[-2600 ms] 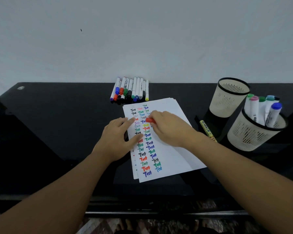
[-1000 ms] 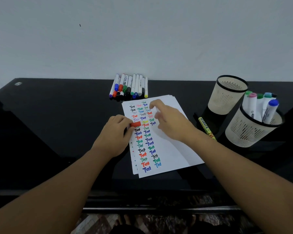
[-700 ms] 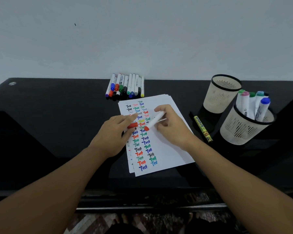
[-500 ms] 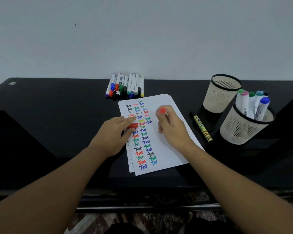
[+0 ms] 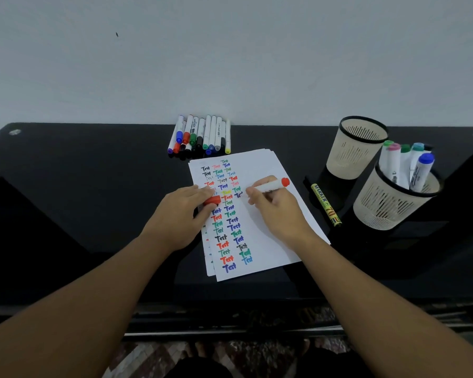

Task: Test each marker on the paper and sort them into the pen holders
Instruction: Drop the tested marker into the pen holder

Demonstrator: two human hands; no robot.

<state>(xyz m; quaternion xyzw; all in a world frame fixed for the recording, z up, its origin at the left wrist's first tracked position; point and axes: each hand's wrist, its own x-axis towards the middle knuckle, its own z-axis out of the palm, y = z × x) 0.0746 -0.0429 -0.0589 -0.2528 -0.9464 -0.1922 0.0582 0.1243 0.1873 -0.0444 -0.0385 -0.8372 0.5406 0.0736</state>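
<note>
A stack of white paper [image 5: 260, 165] lies on the black table, covered with columns of coloured "Test" words. My right hand [image 5: 277, 211] grips a white marker with a red end [image 5: 272, 185], its tip down on the paper beside the written columns. My left hand [image 5: 182, 214] rests on the paper's left edge and pinches the red cap [image 5: 213, 200]. Several unsorted markers [image 5: 201, 135] lie in a row at the table's back. The far pen holder [image 5: 355, 148] looks empty. The near pen holder [image 5: 393, 197] holds several markers.
A yellow-green marker [image 5: 325, 204] lies on the table between the paper and the holders. The black glossy table [image 5: 79, 186] runs to a white wall behind. Its front edge is near my forearms, with patterned floor below.
My right hand turned the uncapped red marker around and brought its tip down onto the paper. My left hand kept the red cap and stayed on the paper's edge.
</note>
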